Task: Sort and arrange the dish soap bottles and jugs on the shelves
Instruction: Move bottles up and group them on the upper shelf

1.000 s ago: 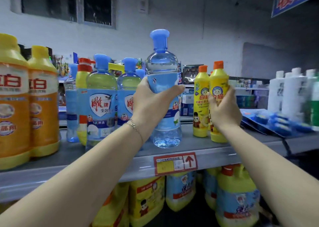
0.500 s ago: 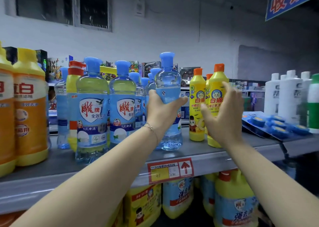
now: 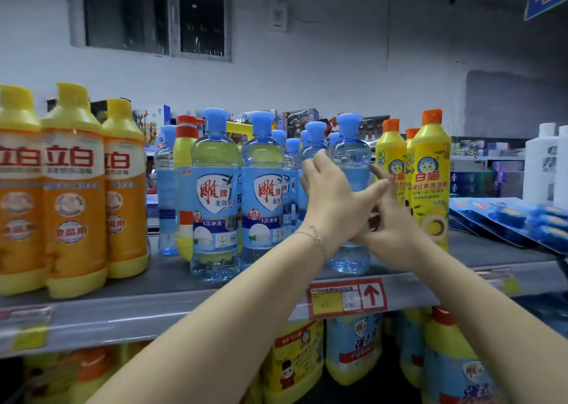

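Observation:
A clear blue dish soap bottle (image 3: 353, 154) with a blue cap stands upright on the grey shelf (image 3: 184, 308), to the right of a row of matching labelled bottles (image 3: 215, 194). My left hand (image 3: 335, 200) wraps its left side, thumb across the front. My right hand (image 3: 396, 222) grips its right side lower down, partly under my left thumb. The hands hide the bottle's label. Just to its right stand yellow bottles with orange caps (image 3: 430, 182).
Big orange-and-yellow bottles (image 3: 73, 194) fill the shelf's left end. White bottles (image 3: 541, 163) and flat blue packs (image 3: 522, 219) lie at the right. Yellow and blue jugs (image 3: 353, 348) crowd the lower shelf. A red price tag (image 3: 347, 297) sits on the shelf edge.
The blue bottle came down from the air onto the shelf beside the row. My right hand left the yellow bottle and closed on the blue one. The view shifted left.

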Demonstrator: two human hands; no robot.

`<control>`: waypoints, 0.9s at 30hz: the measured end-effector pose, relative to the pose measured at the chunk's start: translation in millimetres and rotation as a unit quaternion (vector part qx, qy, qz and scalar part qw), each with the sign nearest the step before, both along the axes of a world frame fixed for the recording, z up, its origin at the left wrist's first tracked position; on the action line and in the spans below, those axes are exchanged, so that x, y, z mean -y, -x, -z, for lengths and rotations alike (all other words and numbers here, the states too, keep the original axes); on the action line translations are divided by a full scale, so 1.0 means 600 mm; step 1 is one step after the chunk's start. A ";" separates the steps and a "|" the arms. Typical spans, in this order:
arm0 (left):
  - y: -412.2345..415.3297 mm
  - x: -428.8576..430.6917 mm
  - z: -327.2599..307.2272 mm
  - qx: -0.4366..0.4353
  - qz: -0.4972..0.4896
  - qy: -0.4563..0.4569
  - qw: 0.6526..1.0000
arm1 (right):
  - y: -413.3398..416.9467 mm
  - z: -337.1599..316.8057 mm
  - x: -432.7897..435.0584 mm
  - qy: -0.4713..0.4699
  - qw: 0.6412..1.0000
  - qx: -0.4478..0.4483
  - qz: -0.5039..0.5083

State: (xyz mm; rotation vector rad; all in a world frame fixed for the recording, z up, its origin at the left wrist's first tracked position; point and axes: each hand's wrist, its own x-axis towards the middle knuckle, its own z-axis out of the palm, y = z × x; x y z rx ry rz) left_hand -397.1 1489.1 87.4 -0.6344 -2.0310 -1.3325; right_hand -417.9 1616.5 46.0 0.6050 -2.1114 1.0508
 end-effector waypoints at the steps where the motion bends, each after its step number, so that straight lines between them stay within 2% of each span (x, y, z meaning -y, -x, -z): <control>1: -0.012 0.012 0.000 -0.035 0.005 -0.004 0.999 | -0.001 0.002 0.002 0.008 1.000 0.004 0.010; 5: -0.052 0.091 0.021 -0.180 0.008 -0.056 0.982 | -0.017 0.007 0.017 -0.004 0.996 0.033 0.078; 6: -0.055 0.119 0.031 -0.207 -0.020 -0.068 0.976 | -0.024 0.007 0.023 -0.011 0.993 0.020 0.113; 8: -0.050 0.177 0.049 -0.227 -0.109 -0.087 0.964 | -0.040 0.011 0.040 -0.020 0.974 -0.075 0.213; 10: -0.038 0.232 0.067 -0.190 -0.194 -0.091 0.958 | -0.062 0.015 0.074 -0.026 0.948 -0.207 0.242; 11: -0.032 0.253 0.074 -0.147 -0.208 -0.088 0.963 | -0.073 0.015 0.096 -0.033 0.942 -0.252 0.218; 15: -0.018 0.289 0.087 0.052 -0.147 -0.088 0.984 | -0.101 0.001 0.201 -0.147 0.946 -0.284 0.050; 18: -0.012 0.289 0.088 0.055 -0.192 0.001 0.980 | -0.096 -0.008 0.267 -0.244 0.921 -0.303 0.019; 21: -0.014 0.288 0.088 0.023 -0.209 0.037 0.977 | -0.073 -0.015 0.302 -0.285 0.913 -0.289 0.025; 24: -0.013 0.302 0.085 0.047 -0.133 0.036 0.989 | -0.046 -0.024 0.313 -0.327 0.909 -0.253 0.046; 27: -0.007 0.320 0.085 0.101 -0.074 -0.008 0.992 | -0.027 -0.027 0.306 -0.371 0.887 -0.260 0.087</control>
